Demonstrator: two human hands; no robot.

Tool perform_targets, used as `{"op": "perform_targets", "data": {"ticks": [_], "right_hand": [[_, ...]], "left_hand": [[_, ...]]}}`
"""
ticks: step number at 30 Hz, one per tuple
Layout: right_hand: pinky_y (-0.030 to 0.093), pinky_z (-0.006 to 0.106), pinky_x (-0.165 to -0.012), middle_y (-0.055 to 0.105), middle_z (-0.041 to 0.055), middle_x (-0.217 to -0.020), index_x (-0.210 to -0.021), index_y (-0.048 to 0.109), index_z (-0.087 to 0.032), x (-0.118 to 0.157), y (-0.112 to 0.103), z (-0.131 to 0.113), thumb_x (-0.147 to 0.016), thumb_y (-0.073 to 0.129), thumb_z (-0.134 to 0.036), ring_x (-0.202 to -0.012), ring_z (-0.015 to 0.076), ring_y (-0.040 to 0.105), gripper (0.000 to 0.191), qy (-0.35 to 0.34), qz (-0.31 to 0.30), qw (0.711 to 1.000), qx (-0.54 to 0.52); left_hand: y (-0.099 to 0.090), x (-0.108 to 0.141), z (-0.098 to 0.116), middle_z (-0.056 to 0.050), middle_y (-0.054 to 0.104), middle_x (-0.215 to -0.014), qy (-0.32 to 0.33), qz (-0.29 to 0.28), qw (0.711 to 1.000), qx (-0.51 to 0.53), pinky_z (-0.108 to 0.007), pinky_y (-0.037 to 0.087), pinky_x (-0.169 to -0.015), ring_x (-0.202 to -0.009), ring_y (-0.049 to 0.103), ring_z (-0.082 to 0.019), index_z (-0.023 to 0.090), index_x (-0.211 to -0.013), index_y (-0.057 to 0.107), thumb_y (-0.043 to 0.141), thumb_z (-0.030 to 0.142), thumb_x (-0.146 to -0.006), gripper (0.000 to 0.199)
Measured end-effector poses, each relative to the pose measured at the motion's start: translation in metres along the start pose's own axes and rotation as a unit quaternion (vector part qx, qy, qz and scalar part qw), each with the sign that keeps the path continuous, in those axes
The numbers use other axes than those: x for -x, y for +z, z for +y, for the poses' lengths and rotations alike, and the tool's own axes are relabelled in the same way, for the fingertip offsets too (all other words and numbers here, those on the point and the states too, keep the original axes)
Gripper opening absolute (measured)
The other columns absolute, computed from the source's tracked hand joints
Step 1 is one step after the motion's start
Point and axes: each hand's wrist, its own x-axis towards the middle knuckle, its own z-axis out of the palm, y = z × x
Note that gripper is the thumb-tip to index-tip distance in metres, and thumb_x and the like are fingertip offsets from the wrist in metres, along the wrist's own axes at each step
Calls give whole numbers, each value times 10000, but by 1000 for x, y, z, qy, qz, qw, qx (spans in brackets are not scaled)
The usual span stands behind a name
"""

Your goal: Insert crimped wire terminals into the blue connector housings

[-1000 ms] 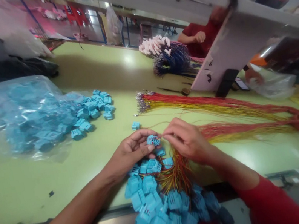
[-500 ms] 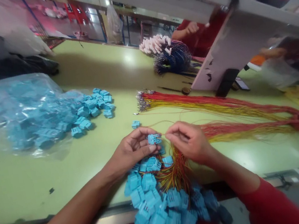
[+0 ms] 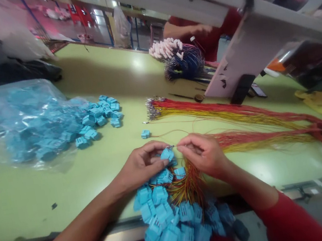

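Between its thumb and fingers, my left hand (image 3: 143, 162) grips a blue connector housing (image 3: 166, 155). Close to its right, my right hand (image 3: 202, 152) pinches a thin wire (image 3: 180, 145) whose metal end points at my left fingertips. Whether that end is inside the housing I cannot tell. Below both hands lies a heap of wired blue housings (image 3: 164, 212), spilling over the table's front edge. Their red and yellow wires (image 3: 187, 188) bunch under my right hand. One loose blue housing (image 3: 145, 133) sits just beyond my left hand.
A clear plastic bag of blue housings (image 3: 25, 122) spills out at left. Long red and yellow wire bundles (image 3: 224, 110) stretch rightward. Behind stand a dark wire bundle with white connectors (image 3: 185, 61) and a panel (image 3: 238, 50) with a black object leaning on it. A co-worker's arm (image 3: 186, 30) is beyond.
My left hand has turned the housing, so its holed face no longer shows toward me. The wire's metal end now shows between my hands. The co-worker's arm has shifted.
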Motion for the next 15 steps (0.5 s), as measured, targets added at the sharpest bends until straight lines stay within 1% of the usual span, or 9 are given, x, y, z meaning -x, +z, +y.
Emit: {"op": "perform_targets", "data": {"ticks": [5, 8, 10, 12, 14, 15], "right_hand": [[408, 265, -552, 571, -39, -609, -809, 678, -218, 3, -3, -5, -908, 643, -198, -536, 106, 484, 107, -24, 18, 1000, -8], [384, 254, -520, 539, -51, -577, -786, 676, -222, 9, -5, -10, -890, 635, -184, -496, 97, 442, 118, -10, 13, 999, -30], [372, 246, -502, 552, -49, -587, -774, 671, -222, 15, -4, -13, -884, 633, -191, -491, 93, 438, 121, 7, -6, 999, -50], [372, 242, -497, 577, -45, -603, -769, 664, -223, 21, -2, -13, -882, 635, -196, -496, 94, 458, 119, 20, -25, 998, -61], [376, 242, -501, 580, -45, -598, -767, 658, -227, 26, 1, -11, -881, 633, -189, -501, 98, 474, 122, 23, -18, 998, -47], [376, 243, -503, 573, -45, -591, -770, 658, -229, 28, 3, -10, -883, 629, -185, -502, 101, 478, 125, 18, -3, 999, -30]], "left_hand": [[-1, 0, -1, -75, 757, -935, 11, 15, 1000, -1, -273, 570, -701, -770, 697, -166, 168, -1114, 728, 881, 325, -750, 425], [0, -1, 1, -66, 754, -923, 15, 30, 999, -26, -251, 544, -641, -706, 668, -143, 166, -1095, 737, 874, 329, -755, 401], [1, -1, 3, -54, 750, -897, 14, 24, 999, -23, -243, 534, -618, -680, 655, -134, 170, -1092, 724, 866, 330, -762, 392], [1, -1, 4, -54, 753, -893, 12, 8, 1000, -10, -240, 537, -619, -697, 663, -141, 177, -1080, 704, 856, 329, -775, 373], [2, -2, 6, -66, 761, -921, 10, 1, 1000, 2, -242, 547, -636, -744, 682, -155, 182, -1053, 690, 853, 330, -781, 350], [3, -2, 7, -73, 765, -943, 7, 0, 1000, 8, -246, 554, -654, -773, 693, -164, 182, -1039, 688, 854, 331, -781, 340]]}}
